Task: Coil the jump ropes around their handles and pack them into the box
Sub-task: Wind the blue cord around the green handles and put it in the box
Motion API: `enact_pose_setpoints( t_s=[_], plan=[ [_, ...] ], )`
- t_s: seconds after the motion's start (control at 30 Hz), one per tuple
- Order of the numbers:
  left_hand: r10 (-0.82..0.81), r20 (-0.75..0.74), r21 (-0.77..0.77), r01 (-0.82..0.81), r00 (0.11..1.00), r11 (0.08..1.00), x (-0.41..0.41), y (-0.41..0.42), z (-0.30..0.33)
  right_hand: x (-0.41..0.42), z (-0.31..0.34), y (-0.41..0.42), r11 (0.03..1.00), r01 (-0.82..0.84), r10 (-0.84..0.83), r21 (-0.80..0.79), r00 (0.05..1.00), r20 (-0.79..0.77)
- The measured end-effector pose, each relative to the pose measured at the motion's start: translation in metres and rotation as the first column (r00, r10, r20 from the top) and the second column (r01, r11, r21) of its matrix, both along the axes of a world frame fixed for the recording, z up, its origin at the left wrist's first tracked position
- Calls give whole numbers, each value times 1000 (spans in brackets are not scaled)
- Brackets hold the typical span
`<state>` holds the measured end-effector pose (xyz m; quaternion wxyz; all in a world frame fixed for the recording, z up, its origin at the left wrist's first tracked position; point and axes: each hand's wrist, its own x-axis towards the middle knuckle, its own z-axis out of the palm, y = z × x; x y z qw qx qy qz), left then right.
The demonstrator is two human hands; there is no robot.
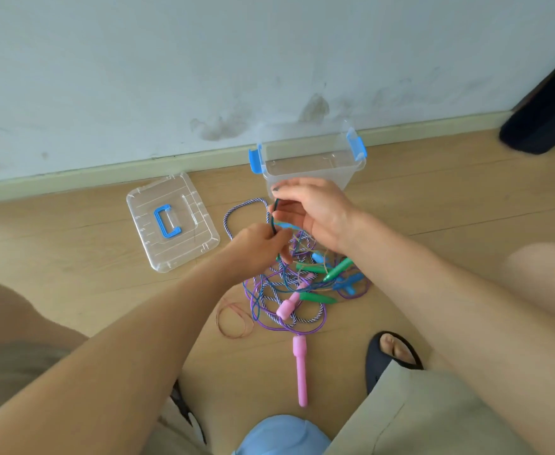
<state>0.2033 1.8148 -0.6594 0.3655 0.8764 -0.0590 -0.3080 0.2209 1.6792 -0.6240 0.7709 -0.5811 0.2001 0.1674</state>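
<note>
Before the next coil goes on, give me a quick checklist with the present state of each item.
1. Box open: ok, the lid lies beside it on the floor.
2. Box has room: ok, nothing seen inside.
3. Rope held: ok, left hand and right hand both hold a dark cord.
4. Ropes separated: not ok, the pile is tangled.
5. Pink handle free: ok, it lies apart, nearer the person.
6. Cord's handle found: cannot tell.
</note>
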Motion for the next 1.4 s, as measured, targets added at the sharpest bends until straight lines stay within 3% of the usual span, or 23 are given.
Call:
enact_pose_setpoints(
  t_s=[0.1, 0.17, 0.23, 0.3, 0.37, 0.47, 0.53, 0.63, 0.7, 0.77, 0.83, 0.87, 0.93, 1.03, 1.1, 1.17, 1.23, 1.33, 1.4],
  plan=[
    [47, 150, -5, -47, 988, 999, 3, 7, 33, -2, 23, -20, 960, 165, -140, -229, 983, 121],
    [103, 259, -34, -98, 960, 995, 9, 14, 60, -3, 32, -38, 891, 185, -142, -415, 981, 133],
    [145, 312, -60, -133, 939, 989, 16, 17, 86, -9, 38, -49, 827, 29, 29, -561, 995, 95],
    [112, 350, -78, -91, 930, 993, 19, 15, 110, -18, 47, -50, 639, -170, 309, -750, 950, 48],
    [6, 393, -69, 23, 919, 997, 19, 12, 131, -23, 53, -44, 469, -237, 480, -851, 877, 20],
    [-195, 496, -8, 229, 846, 973, 16, 13, 154, -20, 64, -28, 462, -189, 569, -867, 812, 126],
    [-261, 557, 18, 304, 788, 953, 17, 16, 162, -13, 74, -21, 428, -323, 628, -844, 778, 21],
    [-196, 587, 0, 242, 786, 970, 27, 31, 164, -1, 80, -24, 263, -523, 670, -811, 704, -236],
    [-98, 552, 33, 96, 828, 995, 48, 48, 151, 8, 79, -39, 110, -508, 612, -854, 712, -345],
    [-194, 387, 289, 82, 902, 954, 66, 63, 135, 15, 76, -57, 14, -415, 515, -910, 783, -349],
    [-389, 98, 562, 272, 916, 782, 70, 65, 117, 18, 76, -63, 133, -300, 471, -945, 857, -206],
    [-455, -7, 575, 376, 890, 727, 68, 60, 110, 18, 78, -60, 202, -260, 481, -944, 866, -136],
    [-502, -22, 394, 469, 864, 790, 65, 40, 103, 17, 87, -47, 251, -273, 570, -929, 817, -86],
    [-409, 112, 46, 407, 905, 912, 65, 14, 105, 17, 107, -31, 258, -343, 702, -903, 709, -69],
    [-330, 131, -31, 337, 935, 941, 68, 11, 111, 23, 113, -29, 287, -317, 715, -904, 699, -18],
    [-290, 101, 1, 292, 952, 957, 70, 18, 113, 27, 111, -33, 312, -315, 722, -896, 692, 9],
    [-255, 139, 135, 237, 957, 962, 74, 28, 115, 31, 107, -40, 179, -358, 758, -916, 644, -104],
    [-242, 172, 421, 151, 955, 895, 87, 47, 115, 40, 101, -52, -178, -391, 714, -903, 581, -392],
    [-263, 95, 552, 169, 960, 816, 89, 58, 115, 46, 101, -55, -230, -348, 666, -909, 625, -408]
  ],
)
